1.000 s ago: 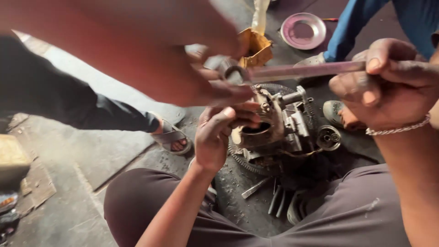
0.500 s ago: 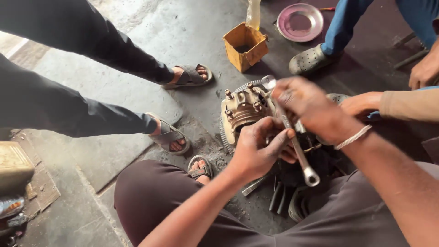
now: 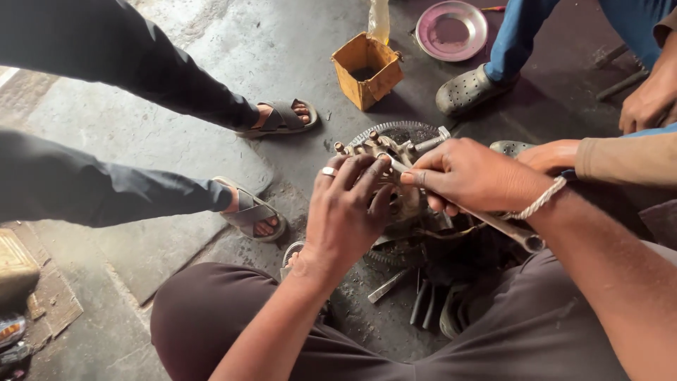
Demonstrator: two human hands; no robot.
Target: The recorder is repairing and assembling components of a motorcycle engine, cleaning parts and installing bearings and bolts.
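**Two hands on a greasy engine part**

On the stained grey concrete floor [image 3: 282, 49], between the seated person's dark brown trousered knees [image 3: 204, 310], sits a grimy metal engine assembly with a toothed gear ring [image 3: 395, 132]. The left hand [image 3: 345, 212], a silver ring on one finger, lies spread over the assembly's top, fingers pressing down on it. The right hand [image 3: 472, 176], a white cord at its wrist, is clenched around a long steel spanner [image 3: 518, 236] whose head meets the assembly. Beyond stand a yellow open-topped box [image 3: 367, 70] and a round pink metal plate [image 3: 451, 29]. Loose dark tools [image 3: 419, 303] lie just below the assembly.
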